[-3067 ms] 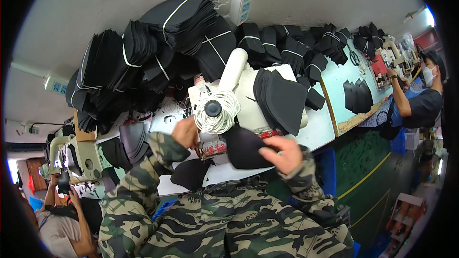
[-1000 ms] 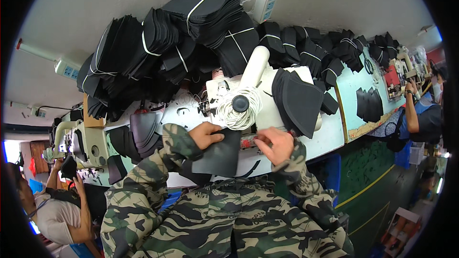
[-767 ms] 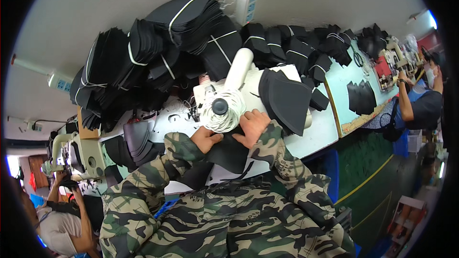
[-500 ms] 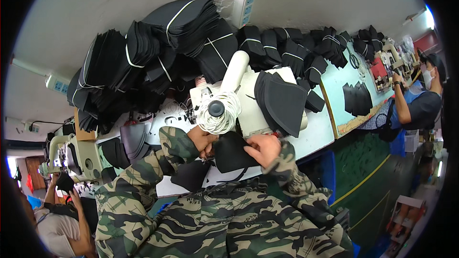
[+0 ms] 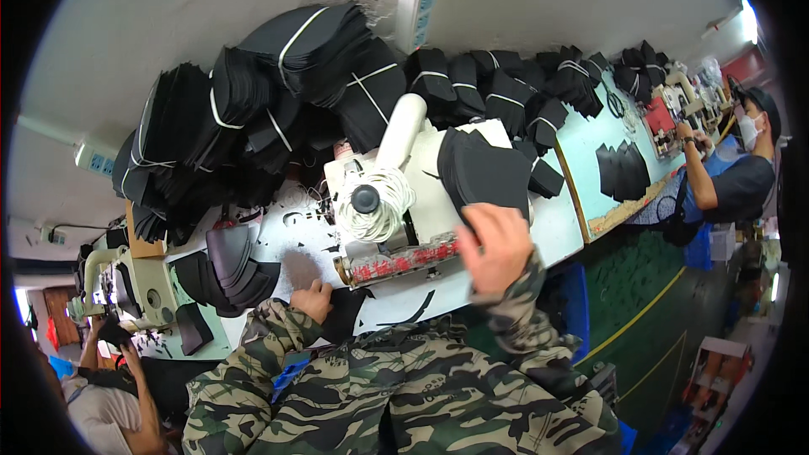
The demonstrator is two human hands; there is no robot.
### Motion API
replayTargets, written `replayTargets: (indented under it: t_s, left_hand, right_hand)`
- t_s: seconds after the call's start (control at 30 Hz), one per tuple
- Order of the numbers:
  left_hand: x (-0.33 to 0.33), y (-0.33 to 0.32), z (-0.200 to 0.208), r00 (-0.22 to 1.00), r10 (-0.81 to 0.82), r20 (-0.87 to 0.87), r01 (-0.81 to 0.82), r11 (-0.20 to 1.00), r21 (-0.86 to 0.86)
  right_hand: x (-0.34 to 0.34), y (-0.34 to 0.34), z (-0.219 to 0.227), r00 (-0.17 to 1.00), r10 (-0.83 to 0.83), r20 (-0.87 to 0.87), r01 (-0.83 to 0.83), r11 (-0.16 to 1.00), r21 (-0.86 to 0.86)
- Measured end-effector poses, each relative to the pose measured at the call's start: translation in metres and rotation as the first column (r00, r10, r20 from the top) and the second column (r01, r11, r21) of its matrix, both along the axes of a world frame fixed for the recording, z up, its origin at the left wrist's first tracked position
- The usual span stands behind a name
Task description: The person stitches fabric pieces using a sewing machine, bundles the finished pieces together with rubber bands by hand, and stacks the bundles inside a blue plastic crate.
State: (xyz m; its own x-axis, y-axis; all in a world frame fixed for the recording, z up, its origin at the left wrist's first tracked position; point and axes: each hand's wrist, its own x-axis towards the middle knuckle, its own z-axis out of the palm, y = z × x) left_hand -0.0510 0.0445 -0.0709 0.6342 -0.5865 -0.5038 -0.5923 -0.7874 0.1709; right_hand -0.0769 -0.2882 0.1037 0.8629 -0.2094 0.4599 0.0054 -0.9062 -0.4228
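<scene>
White machine (image 5: 421, 164) between right hand (image 5: 499, 246) and black bundles (image 5: 330, 50)

My camouflage jacket (image 5: 354, 400) is of matt cloth. The stacked black panels (image 5: 490, 173) look smooth and matt — the sewing machine (image 5: 402, 125), by contrast, seems of slightly glossy painted metal. The power strip (image 5: 417, 0) looks plastic, the tabletop (image 5: 558, 229) smooth.

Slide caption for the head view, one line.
Left hand at a black piece, right hand near the black stack on the cream machine.
</scene>
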Motion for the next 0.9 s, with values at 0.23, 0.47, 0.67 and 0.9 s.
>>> replayTargets:
  t_s: [0.23, 0.47, 0.67, 0.9]
  left_hand:
    - [-0.004, 0.02, -0.015, 0.99, -0.091, 0.109, 0.1, 0.992, -0.081]
    - [0.069, 0.014, 0.042, 0.757, -0.035, -0.652, -0.048, 0.993, -0.109]
    - [0.071, -0.025, 0.116, 0.382, -0.073, -0.921, -0.585, 0.753, -0.302]
    - [0.064, -0.042, 0.084, 0.299, 0.019, -0.954, -0.721, 0.66, -0.212]
  right_hand:
    - [0.059, 0.087, 0.055, 0.876, 0.178, 0.449, -0.283, 0.942, 0.18]
    - [0.068, 0.067, 0.054, 0.86, 0.333, 0.386, -0.446, 0.858, 0.254]
    - [-0.006, 0.057, -0.021, 0.836, 0.42, -0.353, -0.025, 0.672, 0.74]
    - [-0.004, 0.087, -0.1, 0.732, 0.587, -0.346, 0.089, 0.42, 0.903]
